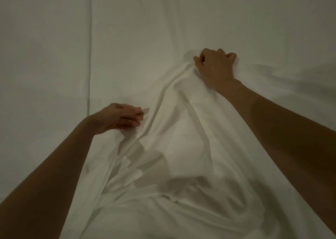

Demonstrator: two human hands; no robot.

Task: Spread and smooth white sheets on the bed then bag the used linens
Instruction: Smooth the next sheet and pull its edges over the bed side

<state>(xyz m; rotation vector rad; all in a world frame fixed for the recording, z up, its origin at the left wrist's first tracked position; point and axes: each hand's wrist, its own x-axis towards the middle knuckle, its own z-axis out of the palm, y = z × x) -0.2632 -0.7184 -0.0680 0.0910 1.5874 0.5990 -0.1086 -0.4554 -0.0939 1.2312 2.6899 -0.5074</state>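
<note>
the right hand (215, 66) is squeezing a bunch of the white sheet (181, 138); the left hand (121, 117) is lying flat on it with straight fingers

Two hands: the left hand (120, 118) at lower left of centre, the right hand (214, 66) at upper right. One white sheet (181, 148) fills the frame.

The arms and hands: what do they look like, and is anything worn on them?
Both forearms are bare, with no sleeves in view. The left hand and right hand show no gloves, rings or watch. The dim light hides finer details.
</note>
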